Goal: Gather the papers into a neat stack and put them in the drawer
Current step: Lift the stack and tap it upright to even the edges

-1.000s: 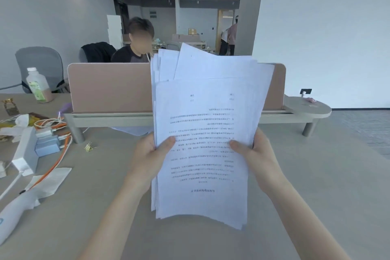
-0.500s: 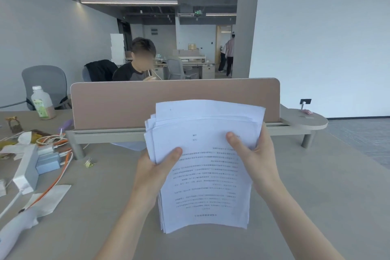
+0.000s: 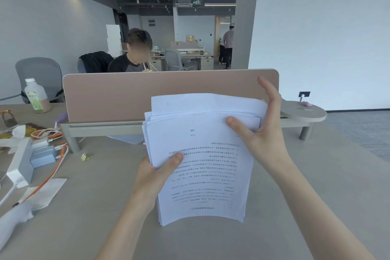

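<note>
A stack of white printed papers (image 3: 202, 167) stands upright on its lower edge on the grey desk (image 3: 295, 207), text upside down to me. Its top sheets are uneven and fan out a little. My left hand (image 3: 156, 175) grips the stack's left edge, thumb on the front sheet. My right hand (image 3: 263, 133) is at the upper right corner, thumb on the front page, fingers spread upward along the right edge. No drawer is in view.
A tan divider panel (image 3: 126, 95) stands across the desk behind the papers. To the left lie a power strip (image 3: 19, 162), orange cables (image 3: 52, 173), a bottle (image 3: 37, 96) and loose paper scraps (image 3: 46, 192). A person sits beyond the divider.
The stack came down from face height onto the desk. My right hand slid up from the stack's side to its top right corner and opened its fingers.
</note>
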The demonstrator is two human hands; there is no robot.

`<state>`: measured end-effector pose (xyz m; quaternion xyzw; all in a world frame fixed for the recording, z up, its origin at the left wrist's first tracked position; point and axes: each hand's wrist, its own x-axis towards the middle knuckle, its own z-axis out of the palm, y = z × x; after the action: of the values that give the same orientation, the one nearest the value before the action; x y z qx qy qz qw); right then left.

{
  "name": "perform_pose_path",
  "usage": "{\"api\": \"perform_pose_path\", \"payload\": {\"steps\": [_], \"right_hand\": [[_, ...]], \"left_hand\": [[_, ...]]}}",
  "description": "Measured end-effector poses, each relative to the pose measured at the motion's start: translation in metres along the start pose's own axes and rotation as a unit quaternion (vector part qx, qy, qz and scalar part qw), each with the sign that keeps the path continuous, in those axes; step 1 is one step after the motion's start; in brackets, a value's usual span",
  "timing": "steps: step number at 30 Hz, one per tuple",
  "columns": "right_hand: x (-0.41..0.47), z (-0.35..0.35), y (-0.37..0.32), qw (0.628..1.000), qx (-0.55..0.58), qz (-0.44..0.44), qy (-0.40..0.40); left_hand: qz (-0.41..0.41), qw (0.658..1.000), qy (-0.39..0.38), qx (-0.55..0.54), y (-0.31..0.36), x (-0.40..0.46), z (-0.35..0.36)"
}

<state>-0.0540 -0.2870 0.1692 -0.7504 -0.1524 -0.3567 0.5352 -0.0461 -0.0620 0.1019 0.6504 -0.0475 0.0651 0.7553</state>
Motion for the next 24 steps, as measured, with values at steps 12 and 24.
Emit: {"api": "perform_pose_path", "payload": {"steps": [12,24], "right_hand": [[0.011,-0.011,0.004,0.976,-0.148,-0.137,-0.074],[-0.012,-0.002,0.007,0.99,0.072,0.118,0.015]], "left_hand": [[0.011,1.0,0.003,-0.003,0.002,-0.003,-0.002],[-0.021,1.0,-0.003,-0.005,-0.017,-0.007,-0.004]]}}
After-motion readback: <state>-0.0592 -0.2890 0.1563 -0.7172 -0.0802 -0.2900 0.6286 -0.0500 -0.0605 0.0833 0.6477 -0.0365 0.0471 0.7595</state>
